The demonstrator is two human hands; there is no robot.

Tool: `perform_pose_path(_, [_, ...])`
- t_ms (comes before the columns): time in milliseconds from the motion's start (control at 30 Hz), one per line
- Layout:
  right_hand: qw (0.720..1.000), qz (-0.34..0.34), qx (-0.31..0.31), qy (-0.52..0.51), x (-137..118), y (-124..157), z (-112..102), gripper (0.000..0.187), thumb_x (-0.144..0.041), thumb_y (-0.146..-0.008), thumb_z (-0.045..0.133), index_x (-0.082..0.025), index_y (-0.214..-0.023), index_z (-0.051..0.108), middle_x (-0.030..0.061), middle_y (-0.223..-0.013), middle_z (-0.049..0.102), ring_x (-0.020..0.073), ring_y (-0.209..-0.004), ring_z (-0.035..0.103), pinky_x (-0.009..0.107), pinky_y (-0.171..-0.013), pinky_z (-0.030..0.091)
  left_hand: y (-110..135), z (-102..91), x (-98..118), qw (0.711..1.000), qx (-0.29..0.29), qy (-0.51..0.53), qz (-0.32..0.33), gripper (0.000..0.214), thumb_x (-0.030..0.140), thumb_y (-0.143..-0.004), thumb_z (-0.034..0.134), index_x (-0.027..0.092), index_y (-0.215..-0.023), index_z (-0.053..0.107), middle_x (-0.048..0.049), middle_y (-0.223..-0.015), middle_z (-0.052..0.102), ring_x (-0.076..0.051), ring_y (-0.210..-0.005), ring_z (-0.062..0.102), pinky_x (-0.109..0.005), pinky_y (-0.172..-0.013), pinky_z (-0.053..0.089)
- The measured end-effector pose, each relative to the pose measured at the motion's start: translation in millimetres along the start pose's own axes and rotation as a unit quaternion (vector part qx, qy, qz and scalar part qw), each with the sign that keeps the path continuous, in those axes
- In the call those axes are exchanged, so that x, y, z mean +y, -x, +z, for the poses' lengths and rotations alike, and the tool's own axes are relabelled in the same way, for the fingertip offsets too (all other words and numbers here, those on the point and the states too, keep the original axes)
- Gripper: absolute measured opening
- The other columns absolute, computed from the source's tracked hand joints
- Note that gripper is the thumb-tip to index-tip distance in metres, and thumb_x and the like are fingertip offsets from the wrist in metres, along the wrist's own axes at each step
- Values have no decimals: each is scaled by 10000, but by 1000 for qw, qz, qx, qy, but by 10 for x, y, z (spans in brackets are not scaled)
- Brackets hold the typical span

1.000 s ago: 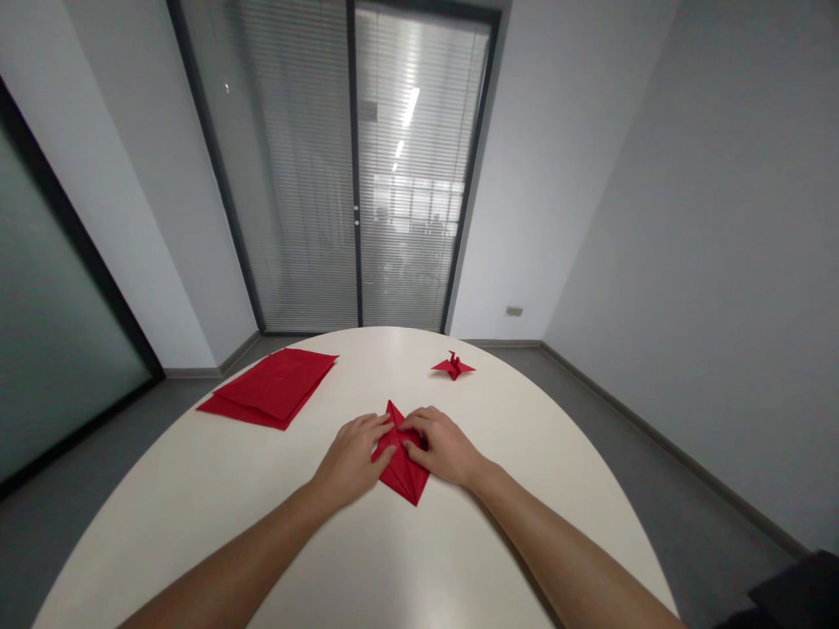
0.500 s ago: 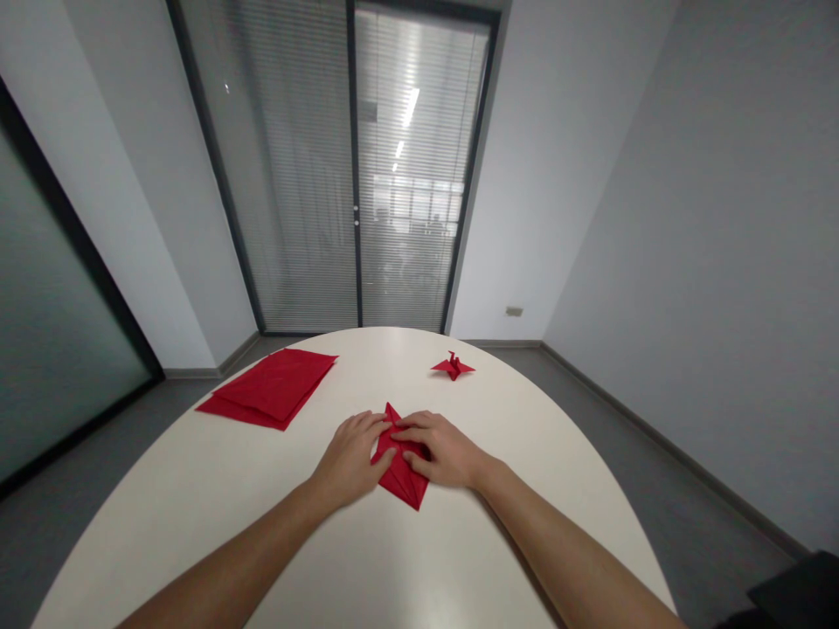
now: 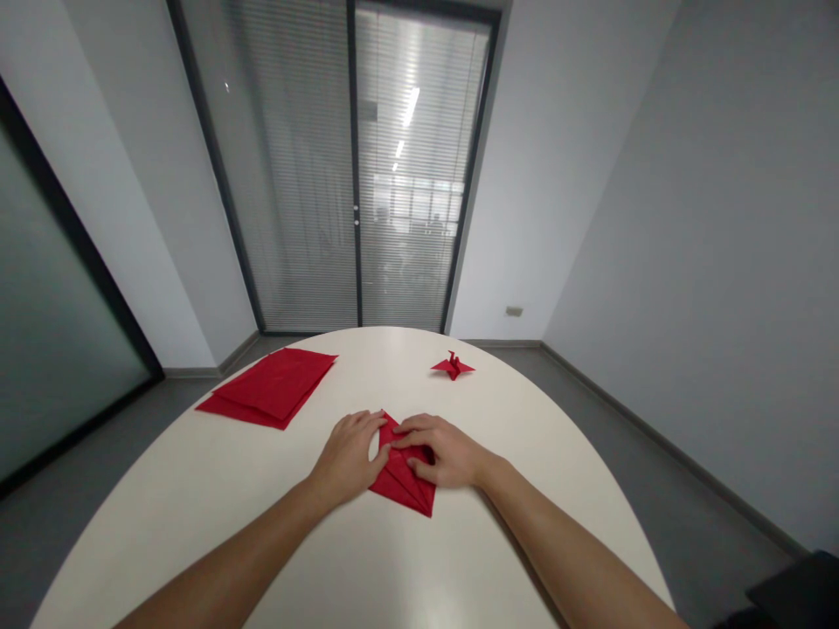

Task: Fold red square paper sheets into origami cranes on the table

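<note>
A partly folded red paper (image 3: 405, 485) lies on the white oval table (image 3: 367, 568) in front of me. My left hand (image 3: 347, 454) rests on its left part, fingers bent and pinching the paper's upper edge. My right hand (image 3: 440, 450) presses on its right part, fingers curled over a fold. The paper's near point sticks out below both hands; its far part is hidden under my fingers.
A stack of flat red paper sheets (image 3: 272, 385) lies at the table's far left. A finished small red paper crane (image 3: 453, 366) stands at the far right. Behind the table are a glass door with blinds (image 3: 354, 166) and grey walls.
The folded paper has turned a little clockwise and its far tip has gone under my fingers. Both hands shifted slightly on it.
</note>
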State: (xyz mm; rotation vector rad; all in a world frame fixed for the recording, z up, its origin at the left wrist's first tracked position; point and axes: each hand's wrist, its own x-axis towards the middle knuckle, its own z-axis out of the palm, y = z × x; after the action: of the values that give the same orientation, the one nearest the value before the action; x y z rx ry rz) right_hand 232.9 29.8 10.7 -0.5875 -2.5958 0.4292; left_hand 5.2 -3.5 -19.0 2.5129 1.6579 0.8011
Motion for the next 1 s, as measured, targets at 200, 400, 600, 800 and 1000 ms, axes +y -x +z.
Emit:
perform_pose_path(200, [1000,4,-17,7,-28,-3,-21,493,-145,-792,643,-237,-1274,684,103,-1353,645,292,-1294,547,481,-1113,406,-2,-52,21,1000,14,-18,7,473,266,-918,530,128,-1370,546,-161,-1468,540,-322,-1364,485,-537,-1151,368])
perform_pose_path(400, [1000,-2,-11,-5,-101,-32,-40,574,-114,-805,610,-213,-1370,590,88,-1392,621,271,-1356,500,460,-1177,346,1,-173,71,995,-42,42,83,511,180,-891,529,182,-1401,525,-116,-1463,559,-255,-1365,504,-496,-1171,357])
perform_pose_path(600, [999,16,2,32,-94,-52,-23,447,-184,-855,628,-190,-1302,641,101,-1333,660,276,-1264,568,450,-1111,420,4,-145,47,995,-74,47,51,469,245,-930,527,202,-1397,538,-98,-1434,591,-241,-1333,542,-492,-1168,353])
perform_pose_path(800, [998,15,-7,68,-79,-15,-28,410,-206,-924,569,-173,-1326,639,114,-1387,624,263,-1289,555,432,-1123,419,8,-119,10,998,-65,-20,9,438,314,-971,462,189,-1375,575,-113,-1465,557,-251,-1367,504,-510,-1160,347])
perform_pose_path(1000, [994,40,0,101,-42,12,-42,328,-200,-927,558,-180,-1215,715,104,-1308,681,272,-1245,600,430,-1091,451,17,-111,-1,997,-59,-50,-27,473,335,-967,452,168,-1396,559,-130,-1498,516,-267,-1389,479,-525,-1167,337])
